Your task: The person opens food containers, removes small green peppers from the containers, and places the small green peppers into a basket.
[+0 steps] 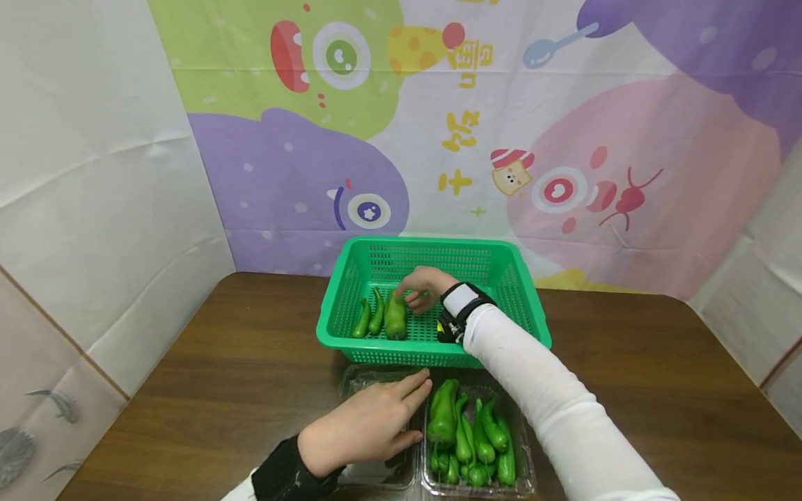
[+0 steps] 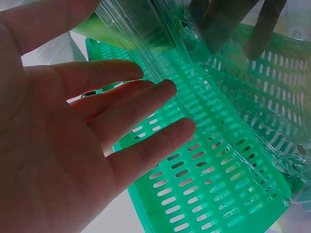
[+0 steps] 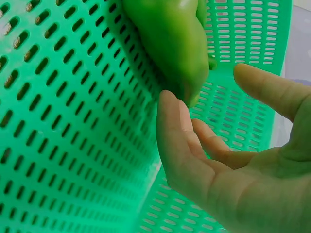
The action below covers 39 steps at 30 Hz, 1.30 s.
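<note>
Inside the green basket point(image 1: 432, 353), my right hand point(image 1: 426, 287) is beside a large green pepper point(image 1: 395, 316). In the right wrist view the thumb stands apart from the bent fingers point(image 3: 170, 131), whose tips are right at the end of that pepper point(image 3: 170, 43). Two slim green peppers point(image 1: 370, 316) lie to its left. My left hand point(image 1: 370, 421) is spread over the clear plastic container, fingers point(image 2: 150, 150) nearly straight, at its divide. One half of the container point(image 1: 382, 473) lies under that hand; the other point(image 1: 526, 480) holds several green peppers point(image 1: 473, 435), large and slim.
The basket stands at the back of the brown wooden table point(image 1: 250, 362), close to a cartoon-printed cloth point(image 1: 438, 174). White sheeting point(image 1: 100, 160) hangs at the left. The right sleeve point(image 1: 551, 403) passes over the basket's front right rim.
</note>
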Tool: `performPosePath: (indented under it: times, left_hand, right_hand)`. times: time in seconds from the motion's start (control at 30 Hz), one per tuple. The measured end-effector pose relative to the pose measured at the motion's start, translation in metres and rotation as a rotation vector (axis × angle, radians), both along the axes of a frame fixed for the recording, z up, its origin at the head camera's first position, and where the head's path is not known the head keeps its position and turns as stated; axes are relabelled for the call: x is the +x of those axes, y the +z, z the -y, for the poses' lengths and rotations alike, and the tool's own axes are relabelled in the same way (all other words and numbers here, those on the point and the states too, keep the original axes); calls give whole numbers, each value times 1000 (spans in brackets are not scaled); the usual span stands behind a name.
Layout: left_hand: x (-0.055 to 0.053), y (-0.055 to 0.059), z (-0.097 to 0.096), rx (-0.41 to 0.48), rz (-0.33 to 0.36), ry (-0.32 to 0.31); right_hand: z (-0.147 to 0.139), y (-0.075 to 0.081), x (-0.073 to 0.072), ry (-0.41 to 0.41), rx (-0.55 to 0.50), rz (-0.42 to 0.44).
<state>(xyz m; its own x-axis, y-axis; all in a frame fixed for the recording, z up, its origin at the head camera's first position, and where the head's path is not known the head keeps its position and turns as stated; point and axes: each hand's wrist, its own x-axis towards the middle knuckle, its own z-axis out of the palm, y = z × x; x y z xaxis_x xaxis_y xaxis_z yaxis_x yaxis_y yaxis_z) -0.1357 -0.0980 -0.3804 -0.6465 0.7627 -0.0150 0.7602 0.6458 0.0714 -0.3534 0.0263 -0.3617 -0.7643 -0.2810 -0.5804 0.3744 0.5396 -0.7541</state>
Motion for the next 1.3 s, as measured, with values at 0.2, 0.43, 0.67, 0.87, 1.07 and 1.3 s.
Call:
performPosePath:
  times: [0.2, 0.43, 0.67, 0.87, 1.07, 1.3]
  left_hand:
    - [-1, 1, -1, 6, 1, -5]
    - [-2, 2, -2, 11, 33, -3]
    - [-3, 1, -2, 11, 66, 4]
    - [-3, 0, -2, 23, 70, 2]
    - [-2, 0, -2, 23, 67, -1]
    - [-1, 0, -2, 29, 71, -7]
  right_hand:
    - [-4, 19, 5, 59, 43, -61]
    - [-8, 46, 12, 143, 160, -179]
    - [-11, 69, 26, 227, 198, -286]
    - [-14, 90, 47, 312, 261, -424]
    - [-22, 108, 81, 385, 306, -585]
    - [-38, 118, 120, 435, 310, -704]
